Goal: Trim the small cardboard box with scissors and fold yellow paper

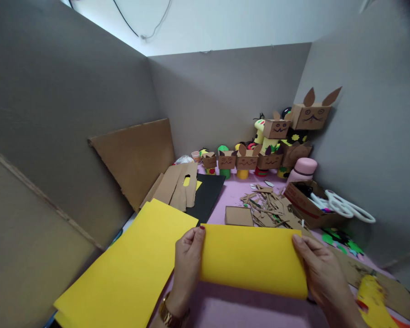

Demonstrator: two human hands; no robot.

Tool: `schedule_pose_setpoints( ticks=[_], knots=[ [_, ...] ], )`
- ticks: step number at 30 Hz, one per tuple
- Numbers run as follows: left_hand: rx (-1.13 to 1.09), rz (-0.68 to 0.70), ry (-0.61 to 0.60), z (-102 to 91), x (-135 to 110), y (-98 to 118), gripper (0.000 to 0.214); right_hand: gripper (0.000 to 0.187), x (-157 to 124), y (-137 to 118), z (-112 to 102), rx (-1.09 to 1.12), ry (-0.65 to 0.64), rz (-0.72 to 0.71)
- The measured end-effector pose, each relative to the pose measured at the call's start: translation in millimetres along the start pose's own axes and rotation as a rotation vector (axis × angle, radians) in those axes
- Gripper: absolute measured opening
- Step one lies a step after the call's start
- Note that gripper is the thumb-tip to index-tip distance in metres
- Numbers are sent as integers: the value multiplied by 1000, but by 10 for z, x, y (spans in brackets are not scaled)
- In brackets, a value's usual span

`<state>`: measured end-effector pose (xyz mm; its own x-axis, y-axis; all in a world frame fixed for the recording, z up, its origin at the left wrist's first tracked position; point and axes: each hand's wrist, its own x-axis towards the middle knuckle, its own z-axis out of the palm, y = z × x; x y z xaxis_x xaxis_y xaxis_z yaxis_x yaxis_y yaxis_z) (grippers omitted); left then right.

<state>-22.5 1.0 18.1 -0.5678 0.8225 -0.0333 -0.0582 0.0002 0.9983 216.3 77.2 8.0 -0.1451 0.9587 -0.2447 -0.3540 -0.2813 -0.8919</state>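
Observation:
A folded yellow paper sheet [253, 259] is held over the pink table [232, 191] between both hands. My left hand [187, 266] grips its left edge, fingers curled over the top corner. My right hand [319, 273] grips its right edge, thumb on top. A larger flat yellow sheet [130, 269] lies to the left, just beside my left hand. A small brown cardboard box [239, 216] sits right behind the held paper.
Cardboard scraps [269, 205] are piled at centre right. An open box with white scissors [345, 207] stands at right, beside a pink bottle [302, 171]. Cardboard animal figures [246, 159] line the back wall. Black paper [207, 193] and brown cardboard pieces [177, 184] lie at left.

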Motion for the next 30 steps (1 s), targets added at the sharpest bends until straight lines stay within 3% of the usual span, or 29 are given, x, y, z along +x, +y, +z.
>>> schedule_pose_setpoints(
  ticks=[10,30],
  knots=[
    [117,-55,68,13,47,132,32,36,2,-89,169,10,-58,-118],
    [213,-88,134,36,71,186,31,27,66,-39,132,107,-99,-184]
  ],
)
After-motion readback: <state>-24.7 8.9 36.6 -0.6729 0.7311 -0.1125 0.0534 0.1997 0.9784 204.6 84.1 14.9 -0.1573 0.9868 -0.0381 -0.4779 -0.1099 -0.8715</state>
